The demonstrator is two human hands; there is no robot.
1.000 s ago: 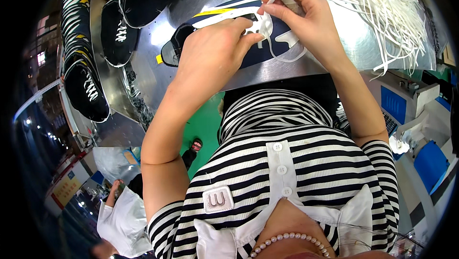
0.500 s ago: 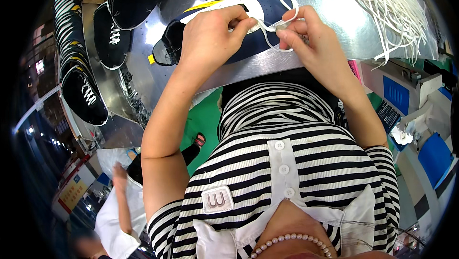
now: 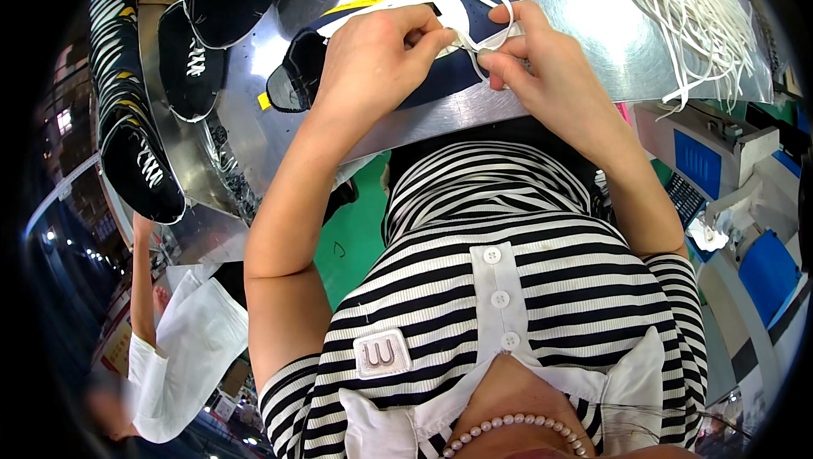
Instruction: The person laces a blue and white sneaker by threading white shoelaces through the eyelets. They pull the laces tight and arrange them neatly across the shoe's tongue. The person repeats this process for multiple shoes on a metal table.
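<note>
A navy shoe upper (image 3: 440, 93) with white and yellow panels lies on its side on the metal table, its heel toward the left. A flat white shoelace (image 3: 474, 50) loops over its lacing area. My left hand (image 3: 377, 61) is closed over the upper, thumb and forefinger pinched on the lace near the eyelets. My right hand (image 3: 550, 69) pinches another part of the same lace just to the right, fingertips close to the left ones. The exact threading is hidden behind my fingers.
A large bundle of loose white laces (image 3: 677, 10) hangs over the table's right side. At the left stand a long nested stack of laced uppers (image 3: 140, 154) and more dark uppers (image 3: 190, 69). A co-worker in a white shirt (image 3: 190, 349) is at lower left.
My right hand has moved left, closer to my left hand, and the lace loop has shifted left. The co-worker has shifted, with an arm now raised toward the stacked uppers.
</note>
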